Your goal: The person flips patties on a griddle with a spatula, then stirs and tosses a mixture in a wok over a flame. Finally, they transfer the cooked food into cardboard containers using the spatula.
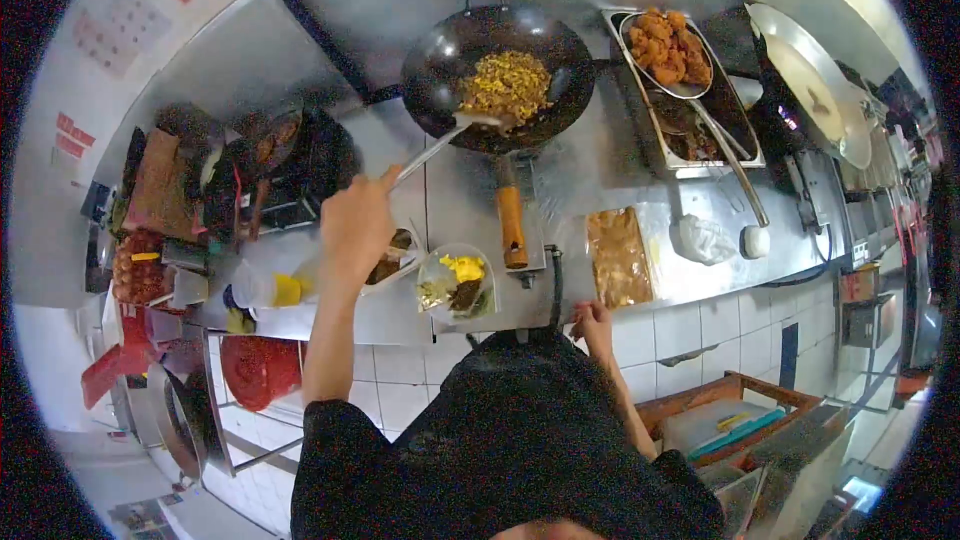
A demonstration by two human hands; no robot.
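Note:
My left hand [360,218] is closed around the handle of a metal wok spatula [432,157]. The spatula's blade reaches the near side of the food in a dark wok [425,75]. Inside lies a heap of yellow and brown chopped food [510,82]. The wok's wooden handle [511,227] points toward me. My right hand [593,328] hangs at the counter's front edge with its fingers curled, and I see nothing in it. Just beyond it lies a flat clear packet of brown food [620,258]. A clear bag [457,282] with yellow and dark contents sits below the spatula.
Fried pieces [668,48] fill a strainer over a metal tray [650,130] at the back right. A white crumpled bag [706,240] lies right of the packet. A black hose [556,285] runs at the counter's edge. A pan of pale liquid [815,90] stands far right.

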